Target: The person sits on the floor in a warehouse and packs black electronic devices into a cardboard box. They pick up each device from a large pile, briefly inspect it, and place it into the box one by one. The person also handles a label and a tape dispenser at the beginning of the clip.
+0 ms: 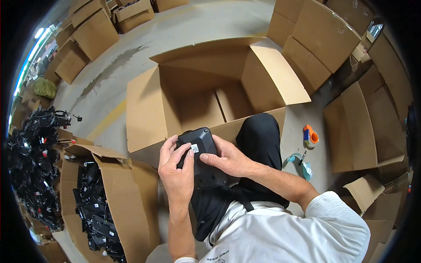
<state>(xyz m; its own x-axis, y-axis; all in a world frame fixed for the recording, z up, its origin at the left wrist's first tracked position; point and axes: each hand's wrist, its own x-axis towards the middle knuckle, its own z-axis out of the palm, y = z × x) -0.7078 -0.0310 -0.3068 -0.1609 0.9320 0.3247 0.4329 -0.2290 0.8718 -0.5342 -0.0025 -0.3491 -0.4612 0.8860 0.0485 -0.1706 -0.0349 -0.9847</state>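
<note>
Holding black device (pixel 204 141) above black trousers (pixel 215 210). Gripping right edge with right hand (pixel 226 158), thumb on top; touching white label (pixel 195 148) with thumb and fingertip of left hand (pixel 177 168), cannot tell whether pinching. At left, box (pixel 127 197) of black parts (pixel 97 208). At right, orange tape roll (pixel 312 137). Ahead, open carton (pixel 147 109). Farthest, stacked cartons (pixel 95 36).

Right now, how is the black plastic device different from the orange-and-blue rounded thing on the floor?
The black plastic device looks bigger and dark; the orange-and-blue rounded thing, smaller and bright. The right hand grips the device and the left hand touches it, but the rounded thing lies on the floor.
</note>
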